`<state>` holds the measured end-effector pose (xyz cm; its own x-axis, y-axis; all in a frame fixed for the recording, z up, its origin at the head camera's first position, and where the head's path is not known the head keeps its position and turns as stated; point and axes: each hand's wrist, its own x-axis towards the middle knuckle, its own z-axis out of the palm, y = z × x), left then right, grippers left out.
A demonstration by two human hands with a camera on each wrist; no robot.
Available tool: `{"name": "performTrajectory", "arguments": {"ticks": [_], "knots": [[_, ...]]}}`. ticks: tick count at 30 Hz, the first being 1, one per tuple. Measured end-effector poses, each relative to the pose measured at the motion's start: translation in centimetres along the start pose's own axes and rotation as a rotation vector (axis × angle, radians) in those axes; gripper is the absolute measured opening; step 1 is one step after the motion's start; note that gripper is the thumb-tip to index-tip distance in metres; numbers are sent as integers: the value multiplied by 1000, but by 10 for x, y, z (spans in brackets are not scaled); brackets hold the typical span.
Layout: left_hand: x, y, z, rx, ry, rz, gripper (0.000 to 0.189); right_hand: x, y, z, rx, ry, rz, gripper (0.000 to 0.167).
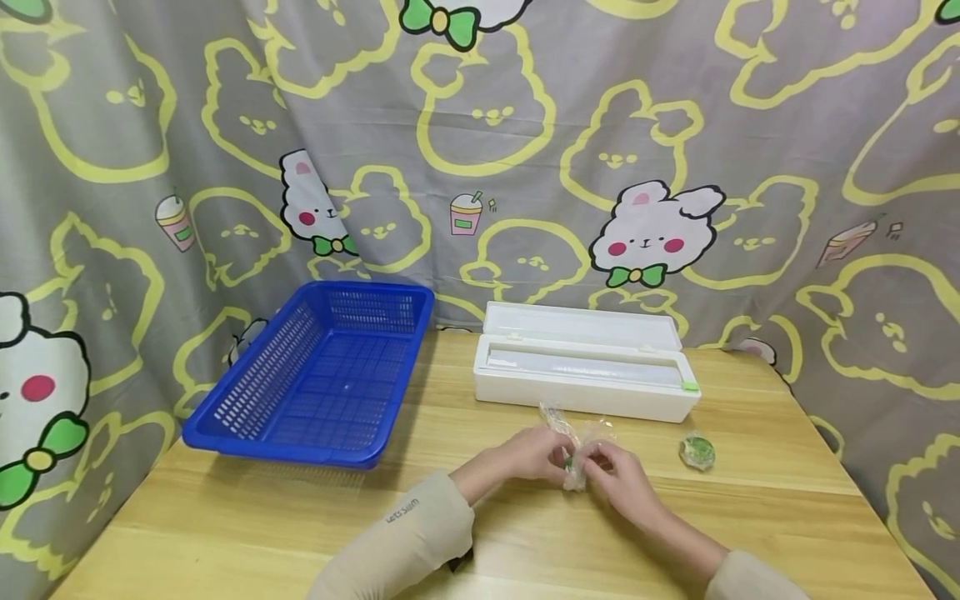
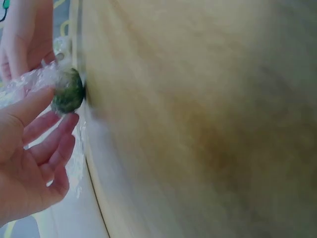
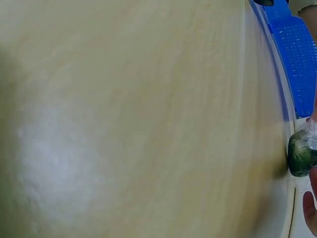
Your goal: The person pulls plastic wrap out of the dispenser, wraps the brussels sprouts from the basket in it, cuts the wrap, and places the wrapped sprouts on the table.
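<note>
Between my two hands is a dark green round vegetable piece (image 2: 69, 91) in clear plastic wrap (image 2: 37, 79), low over the table. My left hand (image 1: 534, 454) pinches the wrapped piece, with thumb and fingertips at its side. From the opposite side my right hand (image 1: 621, 482) pinches the wrap, whose loose ends stick up above the fingers. In the right wrist view the green piece (image 3: 300, 153) shows at the right edge, with right fingertips (image 3: 310, 208) just below it. A second wrapped green piece (image 1: 697, 452) lies on the table to the right of my hands.
Behind my hands stands a white cling film box (image 1: 585, 402), lid (image 1: 581, 323) raised, with a film roll (image 1: 585, 367) inside and a green cutter tab at its right end. A blue plastic basket (image 1: 300, 454) sits on the left of the wooden table (image 1: 570, 558). A patterned curtain hangs behind.
</note>
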<state>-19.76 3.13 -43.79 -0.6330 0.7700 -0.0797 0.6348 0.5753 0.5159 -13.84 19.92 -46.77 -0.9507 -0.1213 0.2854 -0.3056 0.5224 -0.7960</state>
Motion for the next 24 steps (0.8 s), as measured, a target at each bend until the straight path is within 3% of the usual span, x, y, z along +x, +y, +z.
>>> {"name": "performTrajectory", "arguments": {"ticks": [4,8,12,15,19,24], "knots": [[-3,-4,-4,-132,-56,8,36,1,2,1,38,6,24,2],[-4,-5,-6,-174,-74,-11,39,1,0,1,46,12,39,4],[-3,-4,-2,-155,-18,-40,31,4,-3,1,47,12,96,9],[-1,-2,1,-167,24,-75,23,6,1,3,84,0,140,25],[-1,0,3,-158,64,-116,16,6,1,4,131,6,137,44],[0,3,5,-206,94,-163,15,2,4,2,140,24,93,29]]}}
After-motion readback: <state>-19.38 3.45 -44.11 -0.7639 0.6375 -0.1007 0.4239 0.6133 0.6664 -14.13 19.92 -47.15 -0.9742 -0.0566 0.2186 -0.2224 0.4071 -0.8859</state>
